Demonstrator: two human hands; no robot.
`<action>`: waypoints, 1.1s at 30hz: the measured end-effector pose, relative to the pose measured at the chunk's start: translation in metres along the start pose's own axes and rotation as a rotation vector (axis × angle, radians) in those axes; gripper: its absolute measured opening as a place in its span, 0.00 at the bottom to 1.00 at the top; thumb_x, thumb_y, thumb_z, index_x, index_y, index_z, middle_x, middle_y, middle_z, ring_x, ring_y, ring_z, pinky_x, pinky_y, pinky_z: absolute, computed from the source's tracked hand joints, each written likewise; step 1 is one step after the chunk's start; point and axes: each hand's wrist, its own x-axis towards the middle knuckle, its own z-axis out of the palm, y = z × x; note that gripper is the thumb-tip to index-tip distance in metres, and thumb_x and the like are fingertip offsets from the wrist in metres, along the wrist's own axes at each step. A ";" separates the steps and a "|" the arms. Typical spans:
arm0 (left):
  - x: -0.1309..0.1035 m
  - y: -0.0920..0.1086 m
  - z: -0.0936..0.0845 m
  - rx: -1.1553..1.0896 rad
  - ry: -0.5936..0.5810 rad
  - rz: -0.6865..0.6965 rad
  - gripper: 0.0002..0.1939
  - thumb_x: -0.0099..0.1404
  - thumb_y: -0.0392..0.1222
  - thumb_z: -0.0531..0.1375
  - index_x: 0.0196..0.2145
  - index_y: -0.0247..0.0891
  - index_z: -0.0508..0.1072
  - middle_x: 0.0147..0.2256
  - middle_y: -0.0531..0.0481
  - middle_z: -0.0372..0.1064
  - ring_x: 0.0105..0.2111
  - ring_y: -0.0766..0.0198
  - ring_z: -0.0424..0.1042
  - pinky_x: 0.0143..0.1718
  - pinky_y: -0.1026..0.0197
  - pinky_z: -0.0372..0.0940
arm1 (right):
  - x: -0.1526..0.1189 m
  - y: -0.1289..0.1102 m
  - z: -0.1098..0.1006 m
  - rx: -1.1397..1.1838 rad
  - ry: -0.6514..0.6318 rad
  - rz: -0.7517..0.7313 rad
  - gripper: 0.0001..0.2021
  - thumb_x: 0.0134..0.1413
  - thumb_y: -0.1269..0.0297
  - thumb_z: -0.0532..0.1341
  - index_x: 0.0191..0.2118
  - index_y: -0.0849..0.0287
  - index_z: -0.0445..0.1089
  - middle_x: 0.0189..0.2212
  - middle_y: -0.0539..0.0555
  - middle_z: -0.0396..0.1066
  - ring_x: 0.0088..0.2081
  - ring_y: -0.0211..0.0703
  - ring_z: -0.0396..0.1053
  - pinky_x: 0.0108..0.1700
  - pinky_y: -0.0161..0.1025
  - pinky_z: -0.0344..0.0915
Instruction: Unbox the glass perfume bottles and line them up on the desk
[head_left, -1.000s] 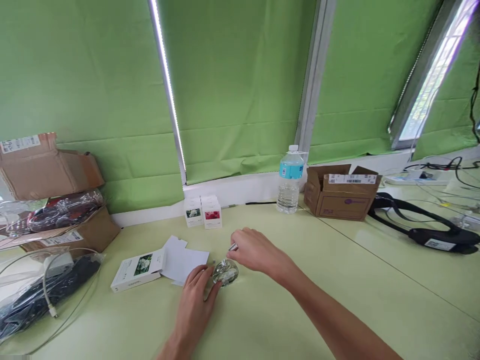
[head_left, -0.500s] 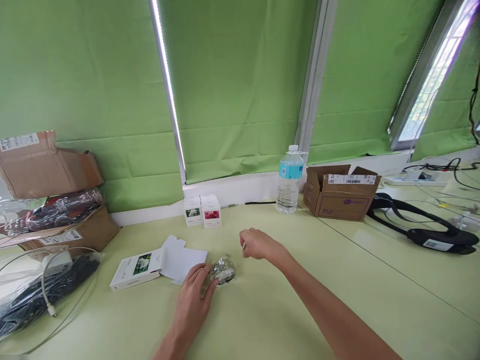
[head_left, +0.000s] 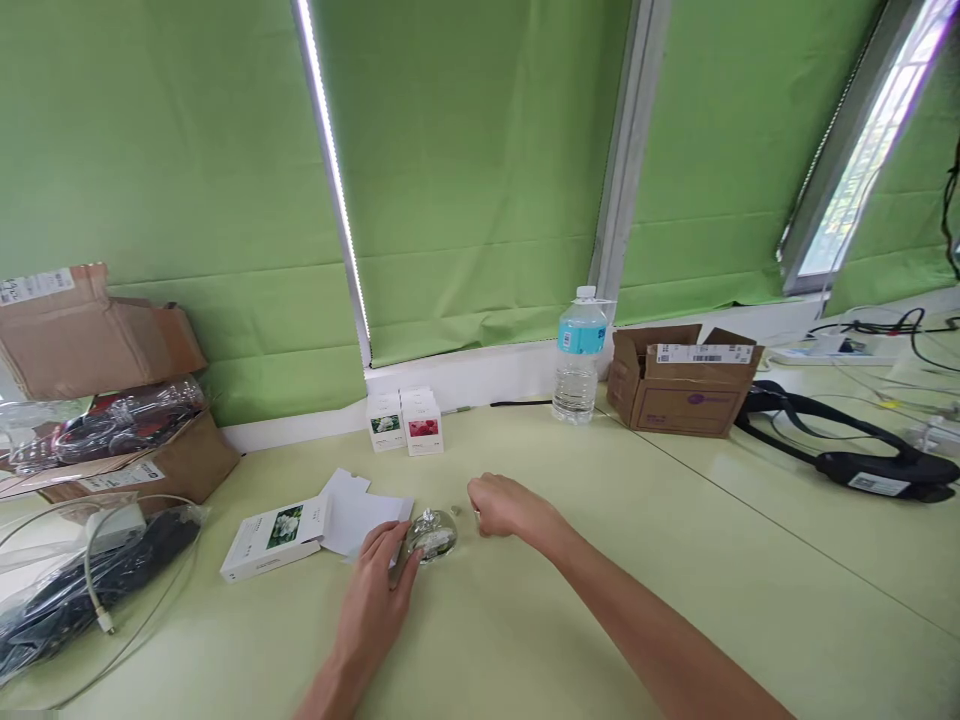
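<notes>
A round clear glass bottle (head_left: 435,538) with a shiny neck stands on the table. My left hand (head_left: 384,565) is closed around its left side, thumb at the front and fingers behind. Just right of the bottle's neck is a small pale piece (head_left: 455,510), too small to name. My right hand (head_left: 506,508) is curled shut to the right of the bottle, apart from it. A tiny silvery end shows at its fingers; what it belongs to is hidden. Behind the left hand lie a white flat box (head_left: 281,535) with a flower picture and white paper sheets (head_left: 364,515).
Small white boxes (head_left: 405,425) stand by the wall. Farther right are a water bottle (head_left: 579,365), an open cardboard box (head_left: 682,395) and a black headset (head_left: 862,455). Cardboard boxes (head_left: 150,345) and bagged cables (head_left: 112,560) occupy the left side.
My left hand and the glass bottle have shifted slightly left. The small pale piece now shows apart from the bottle's neck. My right hand has moved a little left and down, still closed.
</notes>
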 end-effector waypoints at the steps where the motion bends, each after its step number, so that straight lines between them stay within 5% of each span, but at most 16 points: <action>1: 0.000 0.000 0.000 0.005 0.005 0.005 0.17 0.65 0.48 0.55 0.49 0.42 0.70 0.50 0.43 0.68 0.52 0.53 0.66 0.51 0.50 0.66 | 0.000 -0.001 0.000 -0.001 -0.006 -0.001 0.14 0.36 0.75 0.64 0.35 0.60 0.73 0.39 0.59 0.73 0.37 0.49 0.72 0.28 0.35 0.59; 12: 0.000 -0.001 0.000 -0.013 0.021 0.047 0.16 0.66 0.47 0.54 0.49 0.41 0.70 0.49 0.43 0.68 0.52 0.54 0.66 0.51 0.49 0.65 | -0.016 -0.005 -0.021 0.133 0.109 -0.159 0.23 0.42 0.56 0.65 0.48 0.54 0.69 0.47 0.55 0.69 0.44 0.46 0.68 0.37 0.34 0.61; 21: -0.001 -0.001 -0.003 0.020 0.078 0.090 0.16 0.65 0.46 0.55 0.49 0.41 0.69 0.50 0.43 0.68 0.54 0.53 0.63 0.52 0.49 0.63 | -0.009 -0.022 -0.006 0.316 0.095 -0.375 0.10 0.44 0.60 0.64 0.33 0.58 0.71 0.26 0.47 0.69 0.26 0.35 0.63 0.24 0.31 0.52; 26: 0.001 0.010 -0.011 -0.088 0.144 -0.023 0.15 0.66 0.49 0.54 0.47 0.42 0.69 0.48 0.44 0.69 0.52 0.53 0.65 0.45 0.53 0.66 | -0.013 -0.025 -0.013 0.532 0.140 -0.403 0.24 0.44 0.55 0.65 0.48 0.56 0.67 0.41 0.52 0.70 0.34 0.40 0.68 0.30 0.32 0.60; 30: 0.003 0.016 -0.017 -0.185 0.238 -0.184 0.18 0.63 0.54 0.56 0.44 0.41 0.70 0.43 0.44 0.72 0.45 0.52 0.70 0.33 0.59 0.66 | -0.021 -0.046 -0.005 0.472 0.332 -0.420 0.35 0.43 0.54 0.65 0.58 0.55 0.58 0.50 0.57 0.67 0.47 0.50 0.66 0.44 0.40 0.62; 33: 0.002 0.017 -0.020 -0.228 0.288 -0.306 0.23 0.60 0.58 0.57 0.45 0.40 0.71 0.41 0.44 0.72 0.42 0.51 0.71 0.28 0.60 0.64 | -0.025 -0.066 0.008 0.426 0.440 -0.369 0.38 0.44 0.51 0.64 0.60 0.54 0.52 0.52 0.60 0.65 0.49 0.55 0.66 0.45 0.44 0.62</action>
